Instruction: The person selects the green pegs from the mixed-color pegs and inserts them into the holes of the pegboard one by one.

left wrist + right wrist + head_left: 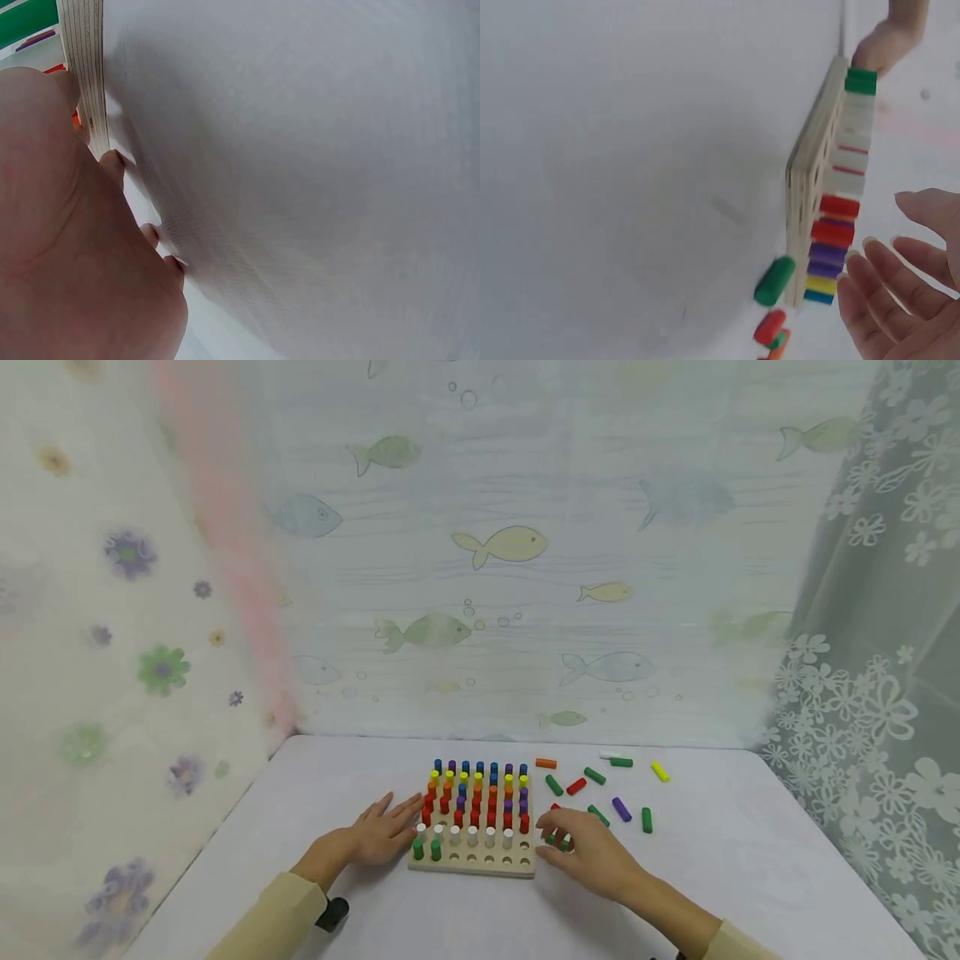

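A wooden pegboard (480, 870) stands on the white table, filled with rows of coloured pegs. Its front row has two green pegs (436, 851) at the left, then bare holes; behind it runs a row of white pegs (472, 835) with a hole at the right end. My left hand (386, 833) rests flat at the board's left side, fingers extended, touching its edge (84, 67). Beside the right edge hovers my right hand (588, 852), fingers spread and slightly bent, with nothing between them in the right wrist view. Green and white pegs show behind its fingers in the head view.
Loose pegs lie scattered right of the board: a purple one (622, 809), a yellow one (660, 772), an orange one (546, 763), a red one (576, 787) and several green ones (647, 820). Fish-printed curtain (510, 543) hangs behind the table.
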The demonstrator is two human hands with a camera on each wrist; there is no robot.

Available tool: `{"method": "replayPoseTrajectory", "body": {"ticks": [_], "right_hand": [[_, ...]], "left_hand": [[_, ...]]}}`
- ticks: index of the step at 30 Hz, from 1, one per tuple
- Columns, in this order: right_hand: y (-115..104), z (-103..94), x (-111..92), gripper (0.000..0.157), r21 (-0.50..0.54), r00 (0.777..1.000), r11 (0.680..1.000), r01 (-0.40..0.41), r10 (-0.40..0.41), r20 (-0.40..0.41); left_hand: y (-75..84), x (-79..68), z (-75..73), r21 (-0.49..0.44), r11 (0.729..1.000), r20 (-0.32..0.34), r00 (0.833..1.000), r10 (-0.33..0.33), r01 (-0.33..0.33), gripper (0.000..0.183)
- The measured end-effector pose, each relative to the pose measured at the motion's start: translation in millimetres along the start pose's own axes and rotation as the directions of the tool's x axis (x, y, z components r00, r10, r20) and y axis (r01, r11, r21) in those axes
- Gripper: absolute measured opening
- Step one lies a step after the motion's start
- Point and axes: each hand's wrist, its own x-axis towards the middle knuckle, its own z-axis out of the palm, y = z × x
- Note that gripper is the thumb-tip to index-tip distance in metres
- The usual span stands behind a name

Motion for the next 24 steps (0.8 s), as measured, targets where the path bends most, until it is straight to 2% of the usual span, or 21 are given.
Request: {"method": "replayPoseTrajectory", "body": {"ticks": [7,14,20,24], "right_hand": [[20,-14.6,6,0.024,-0.029,0.996,0.999,-0.023,0.02,-0.083],[46,-29.2,12,0.025,-0.079,0.985,0.995,-0.061,0.047,-0.169],[70,-40.0,19,0.027,-0.101,0.974,0.989,-0.106,0.082,-0.209],[84,-48.8,25,0.03,-0.108,0.967,0.986,-0.129,0.101,-0.234]], "left_hand": [[-3.0,4.5,-3.4,-0.005,1.0,-0.007,1.0,0.014,-0.014,0.063],[-16.5,16.7,2.1,-0.016,0.999,-0.006,0.999,0.041,-0.041,0.067],[-22.5,23.4,0.0,-0.012,0.998,-0.003,0.998,0.063,-0.063,0.068],[-23.3,26.6,-3.6,0.01,0.998,0.006,0.999,0.054,-0.054,0.066]]}}
